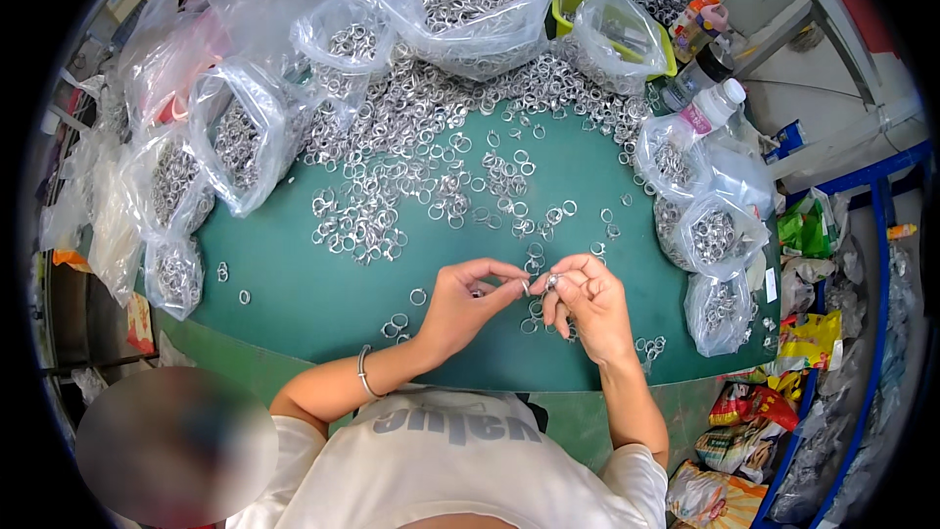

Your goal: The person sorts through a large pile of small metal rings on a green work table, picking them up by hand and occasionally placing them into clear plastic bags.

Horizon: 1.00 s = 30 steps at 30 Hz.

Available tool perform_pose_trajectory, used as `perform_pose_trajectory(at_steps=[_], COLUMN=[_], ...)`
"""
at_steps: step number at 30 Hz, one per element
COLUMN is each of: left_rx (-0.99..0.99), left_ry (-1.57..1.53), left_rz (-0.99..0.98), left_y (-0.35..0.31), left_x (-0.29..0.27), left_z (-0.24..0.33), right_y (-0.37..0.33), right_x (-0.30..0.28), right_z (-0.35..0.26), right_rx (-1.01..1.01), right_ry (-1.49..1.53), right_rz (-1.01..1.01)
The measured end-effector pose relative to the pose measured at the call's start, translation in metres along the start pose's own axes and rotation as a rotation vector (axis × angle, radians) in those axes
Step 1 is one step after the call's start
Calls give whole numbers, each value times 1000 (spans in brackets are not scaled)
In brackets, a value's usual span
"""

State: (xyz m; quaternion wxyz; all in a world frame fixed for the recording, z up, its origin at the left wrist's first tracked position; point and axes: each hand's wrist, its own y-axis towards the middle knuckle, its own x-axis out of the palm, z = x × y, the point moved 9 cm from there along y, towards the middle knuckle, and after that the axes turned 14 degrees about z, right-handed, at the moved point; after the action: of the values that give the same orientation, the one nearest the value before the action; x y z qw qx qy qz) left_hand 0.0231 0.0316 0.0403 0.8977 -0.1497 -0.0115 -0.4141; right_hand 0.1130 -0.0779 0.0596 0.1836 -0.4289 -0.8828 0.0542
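Observation:
My left hand (462,306) is closed, thumb and fingertips pinching a small silver ring (526,287). More metal shows in its curled fingers, too small to make out. Close beside it, my right hand (597,312) grips another silver ring (552,281) with a raised top between thumb and forefinger. The two held rings are nearly touching, just above the green tabletop (294,279). Under and around my hands lie a few loose rings (396,324). Farther off, a wide heap of similar silver rings (392,152) spreads over the table.
Clear plastic bags of rings line the table: a large one (470,24) at the back, others at left (238,142) and right (715,235). A yellow-green basket (566,5) and a white-capped bottle (715,106) stand back right. A blue rack (876,264) holds packages beyond the right edge.

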Motion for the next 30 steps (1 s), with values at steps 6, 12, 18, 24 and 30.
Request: perform_pose_trajectory(at_steps=[6, 12, 18, 24, 30], left_rx=[42, -84, 20, -2, 56], left_ry=[-4, -79, 33, 151, 414], left_rz=[11, -37, 66, 382, 792], left_y=[-12, -19, -31, -60, -98], left_x=[2, -1, -56, -159, -273], left_z=[4, -4, -15, -21, -28], right_y=[-19, -23, -28, -26, -5], right_x=[-8, 1, 26, 113, 220], right_z=[5, 18, 55, 82, 130], right_rx=[-30, -10, 81, 104, -75], right_ry=[-6, -51, -55, -293, -617], right_rz=[79, 104, 37, -222, -487])
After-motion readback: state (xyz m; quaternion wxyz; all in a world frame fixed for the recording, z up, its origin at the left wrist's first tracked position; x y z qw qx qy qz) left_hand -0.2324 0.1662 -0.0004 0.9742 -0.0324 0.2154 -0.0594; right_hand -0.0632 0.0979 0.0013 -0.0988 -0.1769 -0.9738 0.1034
